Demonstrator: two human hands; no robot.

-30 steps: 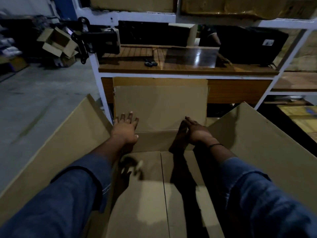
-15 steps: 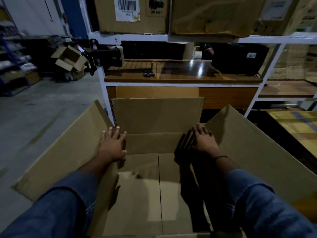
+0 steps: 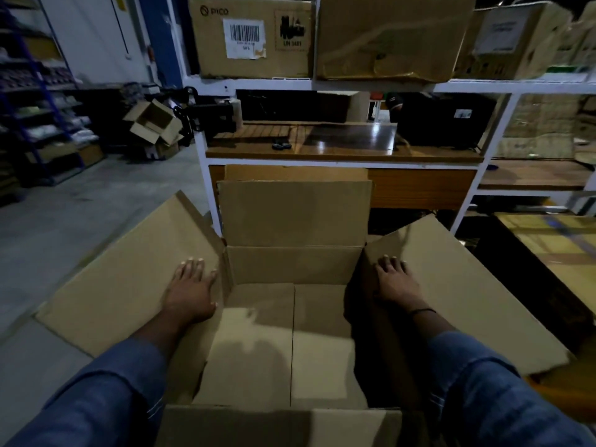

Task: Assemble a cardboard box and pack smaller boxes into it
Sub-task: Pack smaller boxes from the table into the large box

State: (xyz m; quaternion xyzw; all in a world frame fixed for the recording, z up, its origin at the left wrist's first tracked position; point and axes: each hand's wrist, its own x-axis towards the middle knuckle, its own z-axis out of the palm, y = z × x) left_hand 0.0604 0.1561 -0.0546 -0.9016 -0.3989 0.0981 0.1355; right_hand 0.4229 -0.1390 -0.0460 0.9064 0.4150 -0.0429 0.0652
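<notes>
Two hands flat, fingers spread: left hand [image 3: 191, 290], right hand [image 3: 396, 282] on cardboard box [image 3: 292, 337] side flaps.

The open box [image 3: 292, 343] sits between the two hands, its left flap [image 3: 129, 279] lying under the left hand [image 3: 190, 291] and its right flap [image 3: 467, 295] under the right hand [image 3: 395, 282]. Beyond the fingertips of both hands the far flap [image 3: 295, 214] stands up, with the shelf rack [image 3: 345, 162] behind it. On the rack's upper shelf, far above the hands, stored boxes [image 3: 254, 37] sit side by side.
</notes>
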